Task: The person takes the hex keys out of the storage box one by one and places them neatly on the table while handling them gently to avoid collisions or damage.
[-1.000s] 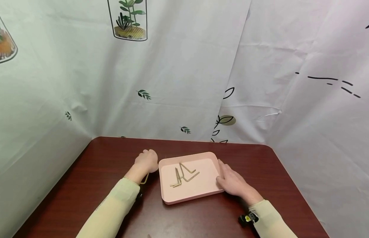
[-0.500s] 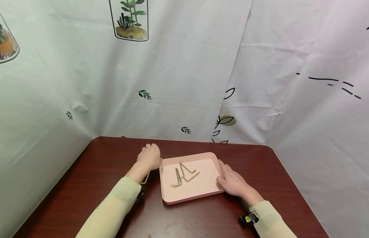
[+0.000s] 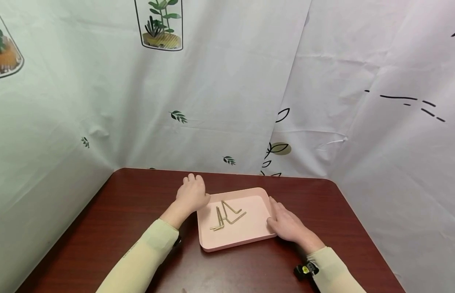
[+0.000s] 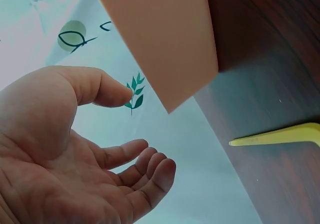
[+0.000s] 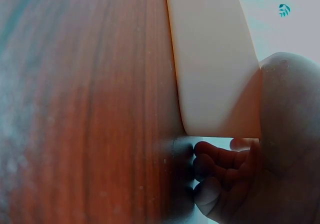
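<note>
A shallow pink tray [image 3: 251,221] sits on the table with several thin brass-coloured bent rods [image 3: 238,217] inside, shaped like hex keys. My left hand [image 3: 192,194] is over the tray's back left corner; its thumb and fingers [image 4: 162,176] are spread apart with nothing between them. Another bent rod [image 4: 277,135] lies on the table by the tray, seen in the left wrist view and hidden behind the hand in the head view. At the tray's right side, my right hand [image 3: 287,224] grips the edge, thumb over the rim and fingers curled along the outer wall.
The dark red-brown table [image 3: 249,268] has rounded back corners. White cloth [image 3: 227,93] printed with plants hangs behind it and at both sides. A dark wrist device [image 3: 306,268] is strapped at my right wrist.
My left hand has moved right and slightly back, from beside the tray to over its left corner. The rod beneath that wrist is now hidden in the head view. My right hand stays still.
</note>
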The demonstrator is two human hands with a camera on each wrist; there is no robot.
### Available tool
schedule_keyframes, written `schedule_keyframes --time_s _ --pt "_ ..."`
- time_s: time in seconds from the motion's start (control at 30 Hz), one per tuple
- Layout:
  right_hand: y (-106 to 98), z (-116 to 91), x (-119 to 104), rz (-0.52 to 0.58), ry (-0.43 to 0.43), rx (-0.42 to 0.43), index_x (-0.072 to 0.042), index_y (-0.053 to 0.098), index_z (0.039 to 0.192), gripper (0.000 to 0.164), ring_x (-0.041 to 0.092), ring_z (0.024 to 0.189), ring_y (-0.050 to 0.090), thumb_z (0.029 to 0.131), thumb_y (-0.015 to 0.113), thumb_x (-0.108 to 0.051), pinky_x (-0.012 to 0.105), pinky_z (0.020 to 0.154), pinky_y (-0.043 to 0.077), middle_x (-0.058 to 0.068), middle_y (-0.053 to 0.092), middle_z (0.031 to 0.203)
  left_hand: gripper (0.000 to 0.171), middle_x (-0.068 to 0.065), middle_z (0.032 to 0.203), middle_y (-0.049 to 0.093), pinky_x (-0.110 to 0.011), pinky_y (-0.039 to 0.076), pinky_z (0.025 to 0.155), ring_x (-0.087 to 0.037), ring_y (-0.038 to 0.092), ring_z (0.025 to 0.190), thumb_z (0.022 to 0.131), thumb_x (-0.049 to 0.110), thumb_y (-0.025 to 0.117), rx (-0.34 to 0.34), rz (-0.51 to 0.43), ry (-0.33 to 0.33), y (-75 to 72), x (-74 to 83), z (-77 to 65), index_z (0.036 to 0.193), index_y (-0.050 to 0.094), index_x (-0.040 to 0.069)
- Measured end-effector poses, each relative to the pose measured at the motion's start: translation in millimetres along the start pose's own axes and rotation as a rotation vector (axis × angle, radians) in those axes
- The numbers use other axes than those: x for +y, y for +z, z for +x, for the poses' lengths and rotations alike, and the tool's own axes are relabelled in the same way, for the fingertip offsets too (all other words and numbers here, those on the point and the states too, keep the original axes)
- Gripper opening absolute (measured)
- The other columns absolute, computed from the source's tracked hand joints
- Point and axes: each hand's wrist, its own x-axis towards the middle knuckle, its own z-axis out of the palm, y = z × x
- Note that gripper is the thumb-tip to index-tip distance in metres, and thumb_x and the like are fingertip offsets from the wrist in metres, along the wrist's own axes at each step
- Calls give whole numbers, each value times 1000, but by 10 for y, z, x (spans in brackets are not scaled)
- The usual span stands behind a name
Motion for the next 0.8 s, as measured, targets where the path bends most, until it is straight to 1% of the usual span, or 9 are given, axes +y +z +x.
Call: schedule_keyframes --time_s 0.13,0.27,0.37,0.5,0.67,0.8 --pt "-12 -6 -4 5 2 1 7 30 171 78 47 157 43 102 57 -17 62 122 39 31 40 171 43 -29 121 52 -51 54 81 -41 48 107 100 28 79 17 6 29 13 51 4 113 57 -6" --pt "-7 -6 -8 2 -3 0 6 30 171 78 45 154 47 102 57 -17 61 120 42 30 42 170 44 -29 121 52 -51 54 84 -41 48 107 99 30 80 37 13 67 22 104 -2 111 57 -5" --pt "-1 -4 -6 0 -3 0 6 30 171 78 44 153 48 102 57 -17 61 119 43 30 43 169 45 -27 118 53 -51 54 85 -40 48 105 99 32 81 48 32 107 26 141 -14 110 57 -4" --pt "-3 -1 -12 3 -1 2 5 30 171 77 43 152 49 102 57 -17 60 119 43 29 43 170 42 -23 114 52 -50 52 88 -37 46 103 99 31 78 54 59 161 22 171 -31 110 57 -3" --pt "-6 -4 -10 4 1 2 5 31 171 77 42 152 49 102 57 -17 60 119 43 29 43 170 33 -16 105 48 -46 48 83 -33 42 97 98 26 74 39 77 209 24 188 -48 105 54 1" --pt "-1 -5 -7 4 0 2 5 31 171 77 41 151 50 102 57 -17 60 118 44 28 43 169 31 -13 99 45 -43 46 80 -31 41 94 96 24 74 28 73 254 32 209 -75 98 50 4"
